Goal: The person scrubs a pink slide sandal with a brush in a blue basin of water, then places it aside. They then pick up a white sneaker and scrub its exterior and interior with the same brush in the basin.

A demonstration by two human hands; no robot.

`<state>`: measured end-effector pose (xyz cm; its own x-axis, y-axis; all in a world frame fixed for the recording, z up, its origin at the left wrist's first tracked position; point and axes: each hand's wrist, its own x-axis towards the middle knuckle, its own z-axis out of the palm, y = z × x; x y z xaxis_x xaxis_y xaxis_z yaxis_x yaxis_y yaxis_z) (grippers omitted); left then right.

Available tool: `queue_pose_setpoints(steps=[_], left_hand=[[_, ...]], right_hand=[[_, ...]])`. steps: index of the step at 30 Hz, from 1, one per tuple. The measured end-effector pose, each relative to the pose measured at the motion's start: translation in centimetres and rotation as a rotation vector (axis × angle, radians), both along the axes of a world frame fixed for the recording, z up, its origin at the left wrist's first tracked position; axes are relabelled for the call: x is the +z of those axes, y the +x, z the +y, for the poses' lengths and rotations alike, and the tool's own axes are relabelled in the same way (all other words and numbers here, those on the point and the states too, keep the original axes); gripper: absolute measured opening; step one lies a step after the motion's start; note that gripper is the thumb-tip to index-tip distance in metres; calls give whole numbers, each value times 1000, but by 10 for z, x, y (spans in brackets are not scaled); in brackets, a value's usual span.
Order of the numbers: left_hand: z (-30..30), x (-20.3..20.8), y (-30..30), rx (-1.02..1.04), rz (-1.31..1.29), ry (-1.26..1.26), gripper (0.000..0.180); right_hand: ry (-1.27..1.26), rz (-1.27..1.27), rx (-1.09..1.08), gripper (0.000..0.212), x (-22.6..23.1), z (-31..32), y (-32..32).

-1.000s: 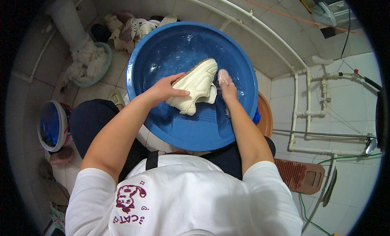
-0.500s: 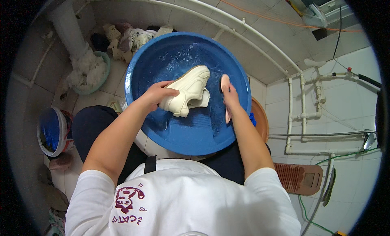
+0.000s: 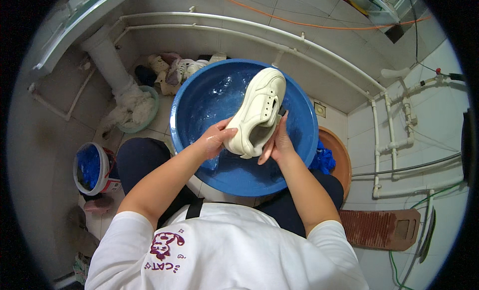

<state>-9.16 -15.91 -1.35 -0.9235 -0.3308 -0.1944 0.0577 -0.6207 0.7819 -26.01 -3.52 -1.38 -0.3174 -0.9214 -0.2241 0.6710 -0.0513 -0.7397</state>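
Note:
A white lace-up shoe (image 3: 253, 103), with no lace in its eyelets, is held over a large blue basin (image 3: 299, 172) of water. Its toe points away from me and its opening faces up and to the right. My left hand (image 3: 214, 140) grips the heel end from the left, thumb on the upper. At the shoe's right side, my right hand (image 3: 282, 144) is closed around a pink-handled brush (image 3: 266, 153). The shoe and fingers hide most of the brush; a bit of its dark bristles shows past the shoe. Whether the bristles touch the shoe, I cannot tell.
An orange-brown basin (image 3: 344, 157) with a blue bag (image 3: 323, 159) stands at the right, near a brown washboard (image 3: 371, 229). On the left are a white bucket (image 3: 104, 167) and a pale green bowl (image 3: 151, 110). Several shoes (image 3: 185, 69) lie by the wall, below white pipes (image 3: 239, 21).
The shoe has turned from lying sideways to toe-away, opening upward. My right hand has brought the brush left from beside the shoe to against or near its right side. The view has shifted.

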Motion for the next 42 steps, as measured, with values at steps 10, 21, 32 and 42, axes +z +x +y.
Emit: queue_pose_setpoints(steps=[10,21,32,42], left_hand=[[3,-1,4,195,-79,-136,43],[17,31,3,190,-103,-390,53],[7,-13,-35,502,-296,-842,58],[23,4,-32,685,-329,-1214,58]], right_hand=[[-63,333,-235,76,24,-9,32],[-46,449,-218,66,28,-1,34],[-10,520,-78,88,26,10,19],[-39,533,-155,63,16,9,11]])
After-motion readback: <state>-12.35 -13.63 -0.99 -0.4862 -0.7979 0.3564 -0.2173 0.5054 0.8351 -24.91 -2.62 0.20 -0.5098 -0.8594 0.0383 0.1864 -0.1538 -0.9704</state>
